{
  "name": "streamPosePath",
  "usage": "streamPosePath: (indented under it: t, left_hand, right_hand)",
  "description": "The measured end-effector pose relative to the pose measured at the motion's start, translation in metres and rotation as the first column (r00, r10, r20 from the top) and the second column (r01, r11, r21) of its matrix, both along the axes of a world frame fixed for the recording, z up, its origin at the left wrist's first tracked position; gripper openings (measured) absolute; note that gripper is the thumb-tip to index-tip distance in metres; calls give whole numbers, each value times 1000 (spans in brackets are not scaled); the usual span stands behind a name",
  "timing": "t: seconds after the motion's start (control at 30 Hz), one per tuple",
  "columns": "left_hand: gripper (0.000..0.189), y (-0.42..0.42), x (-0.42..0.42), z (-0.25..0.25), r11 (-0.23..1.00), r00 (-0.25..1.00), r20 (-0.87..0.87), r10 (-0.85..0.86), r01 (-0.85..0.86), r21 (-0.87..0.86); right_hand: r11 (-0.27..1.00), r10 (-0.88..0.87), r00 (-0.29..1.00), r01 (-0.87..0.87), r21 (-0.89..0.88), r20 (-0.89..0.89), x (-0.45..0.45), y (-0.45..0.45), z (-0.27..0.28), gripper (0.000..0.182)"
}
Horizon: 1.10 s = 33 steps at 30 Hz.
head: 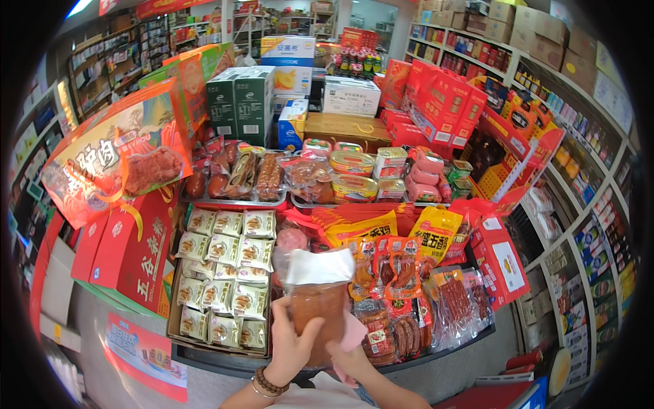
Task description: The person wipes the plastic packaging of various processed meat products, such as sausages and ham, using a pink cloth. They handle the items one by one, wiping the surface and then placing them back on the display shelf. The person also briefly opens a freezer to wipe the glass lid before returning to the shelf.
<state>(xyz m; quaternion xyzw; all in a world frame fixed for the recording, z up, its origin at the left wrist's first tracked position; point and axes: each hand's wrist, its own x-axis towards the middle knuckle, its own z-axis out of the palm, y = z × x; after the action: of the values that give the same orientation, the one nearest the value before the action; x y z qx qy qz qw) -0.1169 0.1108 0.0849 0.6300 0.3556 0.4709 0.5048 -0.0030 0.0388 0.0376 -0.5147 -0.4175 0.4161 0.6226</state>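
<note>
My left hand (292, 335) grips a clear vacuum pack of brown meat (318, 312) by its left side, thumb across the front. The pack is upright, with a white, glossy band at its top. At its lower right, my right hand (352, 360) touches the pack and has a pink cloth (353, 330) with it; part of the cloth lies behind the pack. To the left is a cardboard tray (218, 346) of small white snack packets (249, 300). Right of the pack lie packaged sausages (407, 332), red and orange meat pouches (403, 266) and clear packs of dried sausages (454, 299).
Behind stand canned meats (352, 163) and packed meats (269, 176) on trays, with drink cartons (240, 105) further back. Large gift boxes flank the display, an orange one (120, 153) at left and red ones (444, 102) at right. Stocked shelves (567, 235) line the right side.
</note>
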Motion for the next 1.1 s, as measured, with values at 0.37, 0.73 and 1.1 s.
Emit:
streamPosePath:
  t: [0.37,0.73,1.1]
  left_hand:
    - [65,11,0,-25,936,943,-97,-317,295,-194]
    - [73,66,-25,-74,741,807,529,-262,519,-426]
    - [74,274,-19,-31,967,995,75,65,-44,-253]
  right_hand:
    - [957,-278,777,176,-229,-565,1,42,-20,49]
    - [900,-142,988,104,-423,-60,-27,95,-8,49]
    - [830,-328,925,379,-410,192,12,119,-56,43]
